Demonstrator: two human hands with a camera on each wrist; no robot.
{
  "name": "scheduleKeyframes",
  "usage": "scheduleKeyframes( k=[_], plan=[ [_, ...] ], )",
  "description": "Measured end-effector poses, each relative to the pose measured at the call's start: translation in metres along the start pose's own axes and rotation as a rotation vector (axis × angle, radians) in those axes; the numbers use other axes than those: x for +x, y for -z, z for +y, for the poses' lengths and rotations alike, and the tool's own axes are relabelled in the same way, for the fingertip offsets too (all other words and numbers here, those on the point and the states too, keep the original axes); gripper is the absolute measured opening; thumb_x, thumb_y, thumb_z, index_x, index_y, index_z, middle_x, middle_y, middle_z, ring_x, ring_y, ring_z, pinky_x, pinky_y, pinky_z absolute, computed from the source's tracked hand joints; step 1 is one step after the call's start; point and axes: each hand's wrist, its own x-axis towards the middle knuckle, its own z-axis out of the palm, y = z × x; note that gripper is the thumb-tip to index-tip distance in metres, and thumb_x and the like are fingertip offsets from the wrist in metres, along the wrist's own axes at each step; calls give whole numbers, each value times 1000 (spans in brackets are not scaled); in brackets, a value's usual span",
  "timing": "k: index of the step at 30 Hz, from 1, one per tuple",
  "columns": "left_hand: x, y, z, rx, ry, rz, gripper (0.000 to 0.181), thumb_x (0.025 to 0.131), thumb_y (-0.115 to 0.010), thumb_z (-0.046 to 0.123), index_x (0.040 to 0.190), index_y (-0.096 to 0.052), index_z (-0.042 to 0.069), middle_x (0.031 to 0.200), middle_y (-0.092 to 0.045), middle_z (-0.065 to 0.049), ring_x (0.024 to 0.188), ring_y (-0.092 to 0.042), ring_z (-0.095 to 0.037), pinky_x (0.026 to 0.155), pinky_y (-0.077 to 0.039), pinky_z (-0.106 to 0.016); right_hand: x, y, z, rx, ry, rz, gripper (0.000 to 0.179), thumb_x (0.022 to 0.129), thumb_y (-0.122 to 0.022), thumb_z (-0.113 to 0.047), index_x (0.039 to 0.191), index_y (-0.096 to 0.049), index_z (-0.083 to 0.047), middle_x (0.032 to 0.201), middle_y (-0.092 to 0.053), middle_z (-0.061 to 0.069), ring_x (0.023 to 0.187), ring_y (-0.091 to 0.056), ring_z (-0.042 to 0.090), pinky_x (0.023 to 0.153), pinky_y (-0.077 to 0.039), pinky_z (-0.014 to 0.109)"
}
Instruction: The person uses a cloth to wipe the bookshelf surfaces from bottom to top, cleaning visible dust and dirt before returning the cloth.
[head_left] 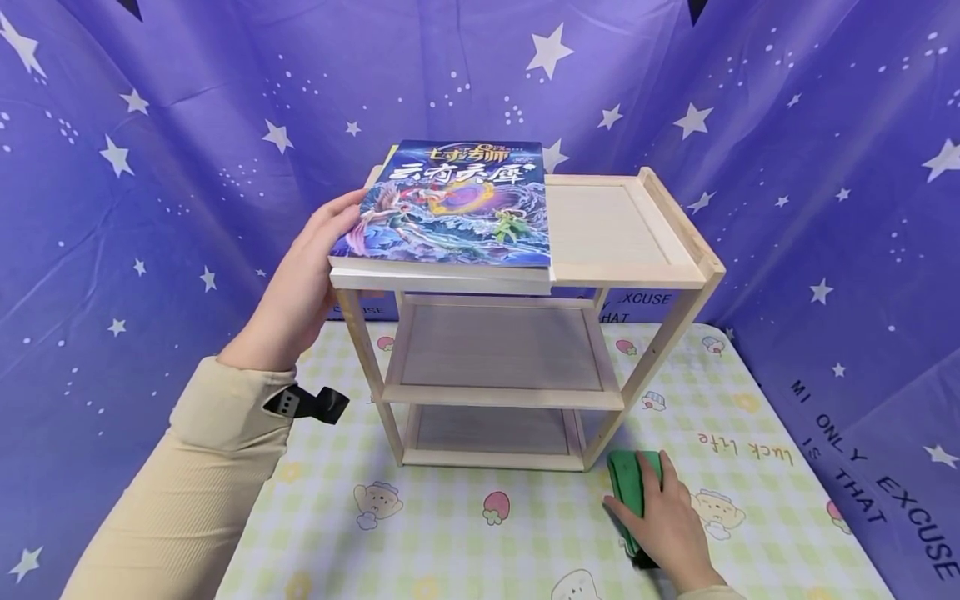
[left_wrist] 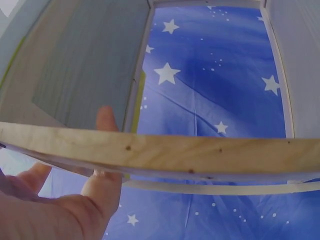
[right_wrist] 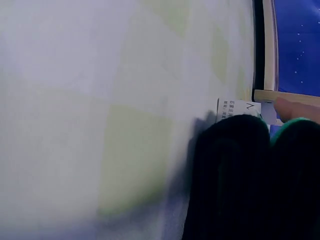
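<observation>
A three-tier wooden shelf (head_left: 502, 396) stands on the table, with a pair of stacked books (head_left: 457, 208) on the left of its top board; the upper one has a blue illustrated cover. My left hand (head_left: 300, 275) grips the top left side of the shelf beside the books. In the left wrist view its thumb (left_wrist: 106, 119) shows past the wooden rail (left_wrist: 200, 156). Low at the right front, my right hand (head_left: 671, 525) holds a folded green cloth (head_left: 628, 487) on the table. In the right wrist view the cloth (right_wrist: 230, 165) looks dark, with a white label (right_wrist: 237, 108) at its end.
A checked tablecloth (head_left: 427, 533) with cartoon prints covers the table. Purple curtains (head_left: 825, 200) with white stars hang behind and on both sides. A raised side rail (head_left: 681, 221) edges the shelf's top board on the right.
</observation>
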Motion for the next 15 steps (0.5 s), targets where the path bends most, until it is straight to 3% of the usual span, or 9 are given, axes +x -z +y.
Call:
scheduleKeyframes(
  k=[5, 9, 15],
  plan=[
    [2, 3, -2, -30, 10, -50, 52, 103, -40, 45, 153, -29, 32, 155, -32, -10, 100, -63, -18, 76, -56, -32, -1, -2, 1, 3, 1, 4, 94, 87, -66, -57, 149, -31, 4, 153, -18, 38, 124, -39, 61, 84, -47, 65],
    [5, 4, -4, -57, -13, -71, 51, 103, -40, 41, 152, -30, 33, 148, -39, -13, 86, -68, -15, 68, -58, -33, -1, -3, 1, 3, -5, -5, 91, 87, -69, -51, 149, -31, 4, 153, -18, 38, 123, -40, 59, 86, -46, 64],
    [7, 5, -6, -51, -38, -79, 47, 103, -41, 40, 150, -36, 33, 140, -45, -14, 79, -67, -15, 62, -57, -33, 0, -4, 2, 14, -32, -26, 88, 88, -69, -48, 150, -31, 3, 154, -14, 38, 123, -40, 61, 83, -48, 63]
  ],
)
